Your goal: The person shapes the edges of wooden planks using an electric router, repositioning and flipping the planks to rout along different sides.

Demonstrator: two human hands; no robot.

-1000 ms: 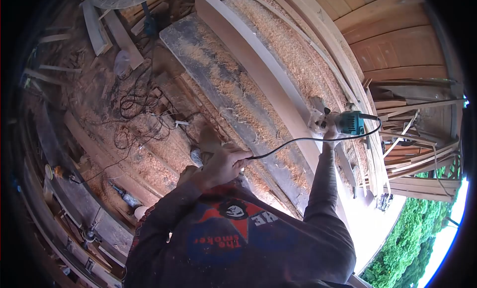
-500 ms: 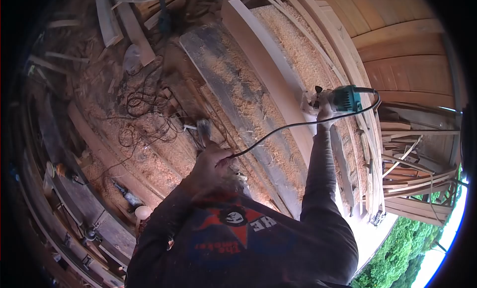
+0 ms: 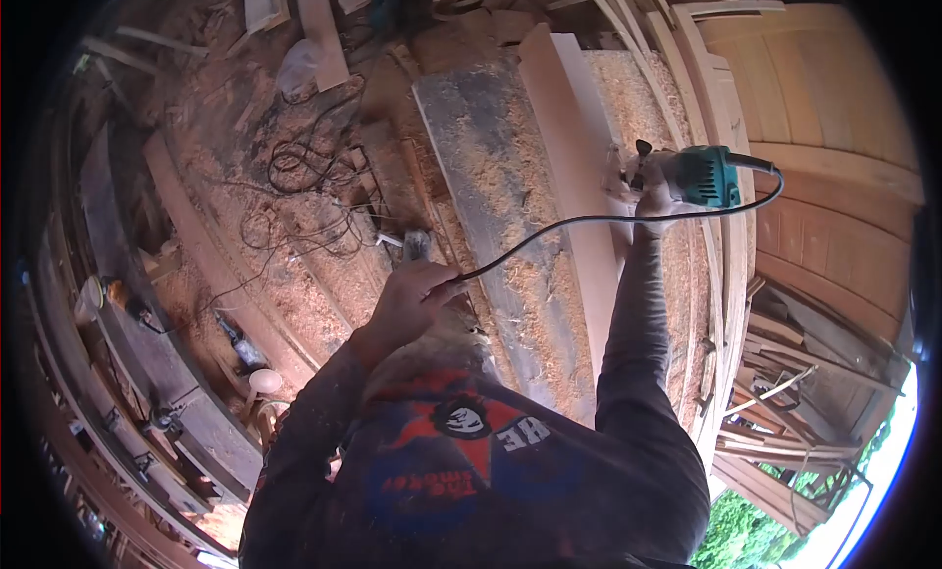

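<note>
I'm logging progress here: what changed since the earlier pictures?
The right grip moved the power tool along the beam toward its far end. The left grip still holds the cord; nothing was newly grasped or released.

Dark shirt, front | red lettering across the cloth spelled out "The smoker" | bigger white letters, printed elsewhere on the same shirt, looked like "HE" but were hard to make out

Dusty board passable beyond black cord; timber bounds right side.
</note>
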